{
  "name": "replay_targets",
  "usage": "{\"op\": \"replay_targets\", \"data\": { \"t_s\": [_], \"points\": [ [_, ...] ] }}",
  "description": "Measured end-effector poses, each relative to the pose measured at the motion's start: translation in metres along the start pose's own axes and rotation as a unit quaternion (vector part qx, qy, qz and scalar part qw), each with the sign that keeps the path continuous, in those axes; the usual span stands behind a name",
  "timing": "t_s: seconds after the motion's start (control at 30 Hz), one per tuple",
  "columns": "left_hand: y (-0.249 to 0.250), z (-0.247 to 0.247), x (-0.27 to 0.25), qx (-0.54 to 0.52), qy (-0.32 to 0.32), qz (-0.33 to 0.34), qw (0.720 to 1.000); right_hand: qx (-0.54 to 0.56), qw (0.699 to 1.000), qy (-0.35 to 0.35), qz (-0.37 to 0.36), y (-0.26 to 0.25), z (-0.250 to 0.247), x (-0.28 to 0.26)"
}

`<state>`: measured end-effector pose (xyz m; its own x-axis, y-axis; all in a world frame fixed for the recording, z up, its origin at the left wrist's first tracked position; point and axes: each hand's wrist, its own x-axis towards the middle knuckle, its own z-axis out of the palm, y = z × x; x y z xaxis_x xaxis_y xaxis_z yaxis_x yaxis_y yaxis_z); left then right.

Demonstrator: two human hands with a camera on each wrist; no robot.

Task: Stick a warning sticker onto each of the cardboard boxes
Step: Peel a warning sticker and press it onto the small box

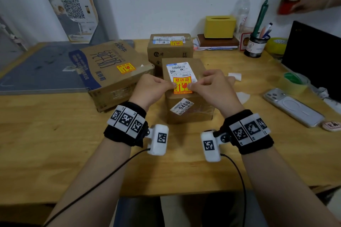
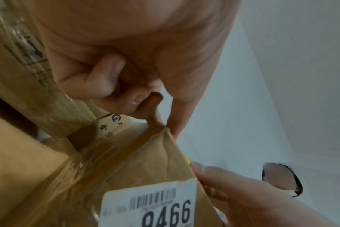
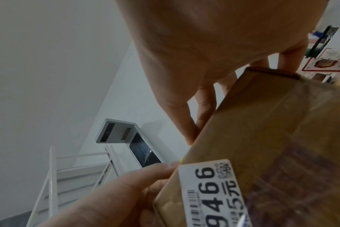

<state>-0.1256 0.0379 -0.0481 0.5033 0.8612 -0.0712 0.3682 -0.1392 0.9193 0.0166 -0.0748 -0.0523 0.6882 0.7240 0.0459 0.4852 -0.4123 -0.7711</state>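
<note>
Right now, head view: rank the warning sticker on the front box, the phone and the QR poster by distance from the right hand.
1. warning sticker: at the right hand fingertips, front box top.
2. phone: on the table, to the right.
3. QR poster: back left, against the wall.

The nearest cardboard box (image 1: 195, 116) stands centre frame, a yellow-and-red warning sticker (image 1: 182, 83) on its top. The rear box (image 1: 169, 52) and left box (image 1: 108, 79) each bear one too.
</note>
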Motion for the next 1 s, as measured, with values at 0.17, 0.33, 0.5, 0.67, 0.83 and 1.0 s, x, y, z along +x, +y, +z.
{"op": "replay_targets", "data": {
  "t_s": [0.17, 0.33, 0.5, 0.67, 0.83, 1.0],
  "points": [
    [-0.001, 0.0, 0.001, 0.003, -0.003, 0.001, 1.0, -0.001, 1.0, 0.0, 0.002, -0.001, -0.001, -0.001],
    [-0.002, 0.0, 0.0, 0.003, -0.001, 0.006, 1.0, -0.008, 1.0, -0.005, -0.001, -0.002, -0.002, -0.004],
    [-0.005, 0.004, 0.001, -0.013, -0.004, 0.002, 1.0, 0.0, 1.0, 0.003, 0.001, 0.003, -0.001, -0.004],
    [-0.007, 0.008, 0.002, -0.025, 0.0, 0.006, 1.0, 0.01, 1.0, 0.008, 0.008, 0.01, 0.002, -0.002],
    [-0.007, 0.006, 0.005, -0.02, 0.005, 0.01, 1.0, 0.027, 1.0, 0.011, -0.003, 0.016, 0.003, 0.005],
    [-0.009, 0.007, 0.006, -0.023, 0.005, 0.016, 1.0, 0.012, 1.0, 0.007, -0.016, 0.016, 0.001, 0.007]
  ]
}}
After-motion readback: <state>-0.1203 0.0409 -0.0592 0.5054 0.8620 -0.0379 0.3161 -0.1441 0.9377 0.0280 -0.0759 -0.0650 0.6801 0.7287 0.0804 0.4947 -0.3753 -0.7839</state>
